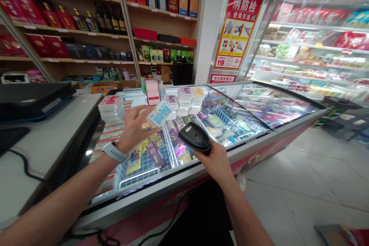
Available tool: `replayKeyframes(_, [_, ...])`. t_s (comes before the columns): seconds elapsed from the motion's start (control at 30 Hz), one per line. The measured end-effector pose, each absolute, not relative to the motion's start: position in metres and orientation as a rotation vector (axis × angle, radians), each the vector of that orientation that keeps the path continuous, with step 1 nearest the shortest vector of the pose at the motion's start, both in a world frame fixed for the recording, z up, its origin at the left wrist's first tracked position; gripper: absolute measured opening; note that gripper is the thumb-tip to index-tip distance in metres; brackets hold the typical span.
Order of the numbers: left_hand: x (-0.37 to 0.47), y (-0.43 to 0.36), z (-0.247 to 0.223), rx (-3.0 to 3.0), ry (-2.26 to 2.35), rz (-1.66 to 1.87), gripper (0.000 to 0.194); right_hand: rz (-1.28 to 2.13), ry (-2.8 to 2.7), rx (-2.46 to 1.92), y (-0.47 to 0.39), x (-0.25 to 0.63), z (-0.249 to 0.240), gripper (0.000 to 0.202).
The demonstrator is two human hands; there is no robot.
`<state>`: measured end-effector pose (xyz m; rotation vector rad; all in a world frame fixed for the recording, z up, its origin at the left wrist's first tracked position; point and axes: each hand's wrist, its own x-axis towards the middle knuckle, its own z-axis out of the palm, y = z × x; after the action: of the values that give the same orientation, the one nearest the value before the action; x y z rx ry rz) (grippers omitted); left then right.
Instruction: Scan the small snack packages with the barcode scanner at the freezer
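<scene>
My left hand is closed on the left edge of a flat clear plastic pack with a blue label, tilted above the freezer's glass top. A black handheld barcode scanner is gripped in my right hand, its head pointing up and left toward the pack. To the left of my left hand stands a stack of similar packs with red labels. Beyond the held pack are stacks with purple labels and yellow labels. A phone with a pinkish screen stands upright behind it.
The chest freezer holds wire baskets of wrapped goods under glass. A grey counter with a black device is on the left. Shelves of boxes and bottles line the back; a lit refrigerated display stands right.
</scene>
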<state>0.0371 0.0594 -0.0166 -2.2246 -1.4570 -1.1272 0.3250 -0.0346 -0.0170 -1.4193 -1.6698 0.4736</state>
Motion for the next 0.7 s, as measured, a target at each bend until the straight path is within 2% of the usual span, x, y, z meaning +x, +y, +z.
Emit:
replayKeyframes(0.3, [0.018, 0.04, -0.021, -2.252, -1.432, -1.135, 0.063, 0.441, -1.825, -1.368, -0.025, 0.294, -0.012, 0.013])
replayKeyframes(0.7, [0.012, 0.044, -0.03, -2.209, -1.463, -1.115, 0.067, 0.43, -1.799, -1.424, -0.02, 0.288, -0.016, 0.013])
